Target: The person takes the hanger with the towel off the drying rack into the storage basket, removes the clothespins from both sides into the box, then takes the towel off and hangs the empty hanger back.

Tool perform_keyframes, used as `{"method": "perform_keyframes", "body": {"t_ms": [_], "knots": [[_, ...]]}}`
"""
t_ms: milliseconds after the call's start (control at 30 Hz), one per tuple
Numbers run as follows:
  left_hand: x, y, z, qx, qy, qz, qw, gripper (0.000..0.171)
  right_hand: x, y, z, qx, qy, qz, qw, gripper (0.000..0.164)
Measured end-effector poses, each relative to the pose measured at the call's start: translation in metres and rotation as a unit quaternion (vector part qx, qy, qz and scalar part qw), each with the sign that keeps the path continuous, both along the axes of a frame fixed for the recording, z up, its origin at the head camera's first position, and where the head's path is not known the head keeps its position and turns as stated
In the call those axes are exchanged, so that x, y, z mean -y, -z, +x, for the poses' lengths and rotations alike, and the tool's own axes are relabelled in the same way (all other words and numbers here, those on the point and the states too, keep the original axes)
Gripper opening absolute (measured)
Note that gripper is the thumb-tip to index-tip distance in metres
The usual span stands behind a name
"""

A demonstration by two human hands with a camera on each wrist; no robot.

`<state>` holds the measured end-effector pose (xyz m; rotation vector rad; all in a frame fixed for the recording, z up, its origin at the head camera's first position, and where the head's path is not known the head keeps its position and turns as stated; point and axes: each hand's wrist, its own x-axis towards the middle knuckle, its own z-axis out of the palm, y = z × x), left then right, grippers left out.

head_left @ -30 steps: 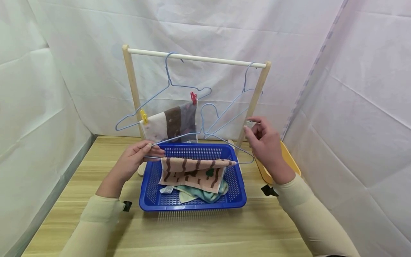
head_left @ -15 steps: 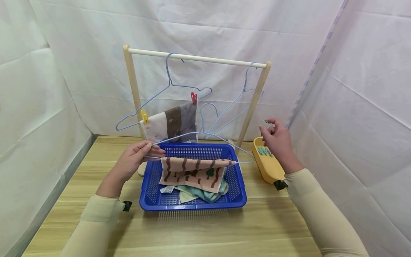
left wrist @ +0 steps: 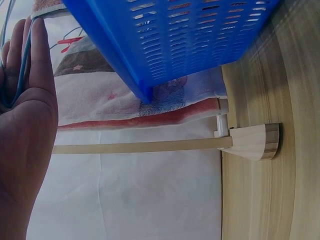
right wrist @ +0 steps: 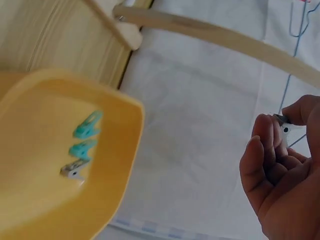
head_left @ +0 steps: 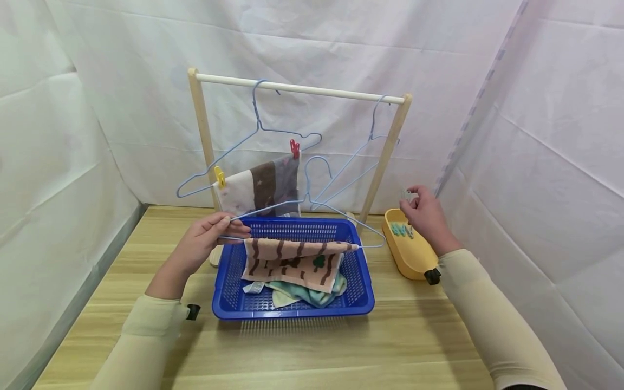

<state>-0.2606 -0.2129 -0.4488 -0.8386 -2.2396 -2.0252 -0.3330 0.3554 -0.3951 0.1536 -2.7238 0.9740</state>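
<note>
My left hand [head_left: 200, 244] holds the left end of a blue wire clothes hanger [head_left: 307, 187], its wire lying across the palm in the left wrist view. A pink towel [head_left: 292, 266] with brown stripes is draped over the hanger's lower bar, above a blue basket [head_left: 292, 314]. Off to the right, my right hand [head_left: 426, 216] pinches a pale grey clothespin [right wrist: 286, 131] between thumb and forefinger. It is raised over the back of a yellow tray [head_left: 414, 268]. Teal clothespins [right wrist: 87, 127] and a grey one [right wrist: 74, 169] lie in that tray.
Behind the basket stands a wooden rack [head_left: 312, 90]. A striped towel [head_left: 263, 184] hangs there from a hanger by a yellow clothespin [head_left: 220, 177] and a red one [head_left: 294, 148]. Another hanger [head_left: 371, 127] is at the rack's right. A teal cloth [head_left: 317, 297] lies in the basket.
My right hand has moved right, from near the hanger's right end to over the yellow tray, still pinching the clothespin. The left hand and its hanger have stayed put.
</note>
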Motion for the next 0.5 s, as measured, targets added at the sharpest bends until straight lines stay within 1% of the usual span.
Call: {"method": "perform_keyframes", "body": {"t_ms": [100,200,367,500], "knots": [[0.000,0.000,-0.001,0.001,0.002,0.002,1.0000,0.041,-0.009,0.008,-0.009,0.014,-0.014,0.038,0.999,0.047],[0.000,0.001,-0.002,0.000,0.005,0.002,1.0000,0.041,-0.017,0.018,-0.018,0.037,-0.024,0.081,0.996,0.047],[-0.001,0.001,-0.002,-0.002,0.008,-0.002,1.0000,0.041,-0.026,0.033,-0.033,0.087,-0.041,0.132,0.987,0.049],[-0.002,0.001,-0.003,-0.003,0.008,-0.001,1.0000,0.041,-0.031,0.040,-0.041,0.119,-0.053,0.167,0.977,0.049]]}}
